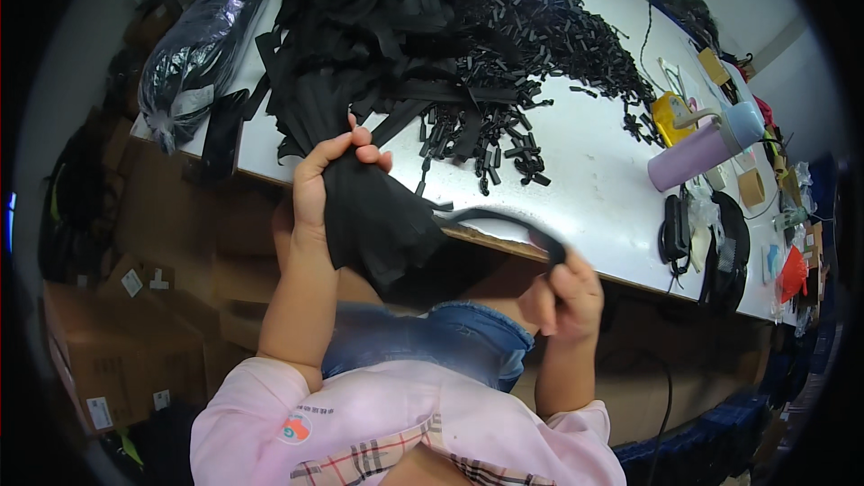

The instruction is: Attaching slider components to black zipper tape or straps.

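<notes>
My left hand [326, 178] is closed around a thick bundle of black fabric straps [373, 216] that hangs over the near edge of the white table [585, 171]. My right hand [569, 292] pinches one end of a single black strap [499, 217], which arcs from the bundle to my fingers. Behind the bundle lies a large heap of black straps [360, 45], and beside it a pile of small black plastic clips [531, 27] spreads across the tabletop.
A lilac bottle with a pale blue lid [702, 148] lies on the table's right side, near a yellow object [670, 117], a tape roll [750, 187] and black devices [675, 229]. A black plastic bag [193, 40] sits at the left end. Cardboard boxes [117, 351] stand below.
</notes>
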The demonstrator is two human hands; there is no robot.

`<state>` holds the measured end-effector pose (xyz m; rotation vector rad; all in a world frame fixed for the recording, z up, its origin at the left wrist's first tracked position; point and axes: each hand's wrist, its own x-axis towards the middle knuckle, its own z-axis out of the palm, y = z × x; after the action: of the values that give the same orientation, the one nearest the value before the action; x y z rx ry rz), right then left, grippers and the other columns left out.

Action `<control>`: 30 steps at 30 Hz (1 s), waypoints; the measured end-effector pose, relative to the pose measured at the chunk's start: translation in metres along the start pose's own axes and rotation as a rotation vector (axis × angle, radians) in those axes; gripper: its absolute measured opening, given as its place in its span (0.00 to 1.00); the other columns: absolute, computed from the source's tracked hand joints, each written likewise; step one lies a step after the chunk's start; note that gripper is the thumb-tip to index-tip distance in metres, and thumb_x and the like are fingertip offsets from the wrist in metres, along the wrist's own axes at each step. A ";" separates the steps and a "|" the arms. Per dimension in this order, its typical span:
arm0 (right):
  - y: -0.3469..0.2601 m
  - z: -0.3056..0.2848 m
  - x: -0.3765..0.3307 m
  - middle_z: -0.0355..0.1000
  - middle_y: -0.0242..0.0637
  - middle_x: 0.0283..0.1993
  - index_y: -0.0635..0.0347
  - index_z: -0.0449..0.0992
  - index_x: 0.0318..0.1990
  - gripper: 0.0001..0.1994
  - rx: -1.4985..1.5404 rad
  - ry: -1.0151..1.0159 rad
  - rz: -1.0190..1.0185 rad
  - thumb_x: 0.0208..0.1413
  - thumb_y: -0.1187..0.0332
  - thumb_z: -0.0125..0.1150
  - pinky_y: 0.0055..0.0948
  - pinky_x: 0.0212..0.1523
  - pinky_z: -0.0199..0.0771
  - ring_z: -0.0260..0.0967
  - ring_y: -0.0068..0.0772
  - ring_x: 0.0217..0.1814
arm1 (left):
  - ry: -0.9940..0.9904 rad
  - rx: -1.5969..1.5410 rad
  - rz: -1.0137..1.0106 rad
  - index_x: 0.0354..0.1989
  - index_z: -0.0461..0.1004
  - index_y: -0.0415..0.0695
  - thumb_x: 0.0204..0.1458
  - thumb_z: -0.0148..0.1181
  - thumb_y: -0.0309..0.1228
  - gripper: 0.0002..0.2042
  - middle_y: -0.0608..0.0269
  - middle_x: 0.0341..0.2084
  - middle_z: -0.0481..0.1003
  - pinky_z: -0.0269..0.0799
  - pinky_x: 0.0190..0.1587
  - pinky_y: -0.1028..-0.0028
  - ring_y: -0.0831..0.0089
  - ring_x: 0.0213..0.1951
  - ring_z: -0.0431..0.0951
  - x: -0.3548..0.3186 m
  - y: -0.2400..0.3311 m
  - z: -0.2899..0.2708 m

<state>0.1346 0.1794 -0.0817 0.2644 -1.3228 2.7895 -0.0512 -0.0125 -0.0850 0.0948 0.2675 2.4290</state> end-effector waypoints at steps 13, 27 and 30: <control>0.065 0.009 0.028 0.64 0.45 0.15 0.61 0.51 0.57 0.20 0.128 0.030 0.391 0.56 0.70 0.36 0.16 0.09 0.56 0.58 0.26 0.09 | -0.044 0.193 -0.050 0.44 0.64 0.40 0.45 0.56 0.40 0.21 0.65 0.21 0.68 0.69 0.32 0.77 0.76 0.26 0.70 -0.008 -0.056 -0.023; 0.040 0.011 0.039 0.66 0.28 0.22 0.65 0.70 0.32 0.12 -0.927 0.297 -0.001 0.42 0.68 0.61 0.12 0.17 0.56 0.56 0.13 0.17 | -0.105 0.945 -0.137 0.38 0.68 0.41 0.40 0.61 0.23 0.14 0.68 0.34 0.69 0.64 0.41 0.81 0.80 0.38 0.67 -0.038 -0.052 -0.017; 0.050 0.006 0.042 0.67 0.31 0.26 0.67 0.70 0.33 0.08 -0.778 0.357 -0.080 0.44 0.75 0.59 0.13 0.17 0.54 0.56 0.13 0.18 | -0.101 0.845 -0.127 0.37 0.69 0.41 0.40 0.61 0.24 0.14 0.68 0.33 0.69 0.63 0.42 0.81 0.80 0.37 0.67 -0.038 -0.061 -0.020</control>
<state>0.0888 0.1415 -0.1086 -0.1986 -2.0578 1.9170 0.0130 0.0053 -0.1178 0.5472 1.1912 2.0224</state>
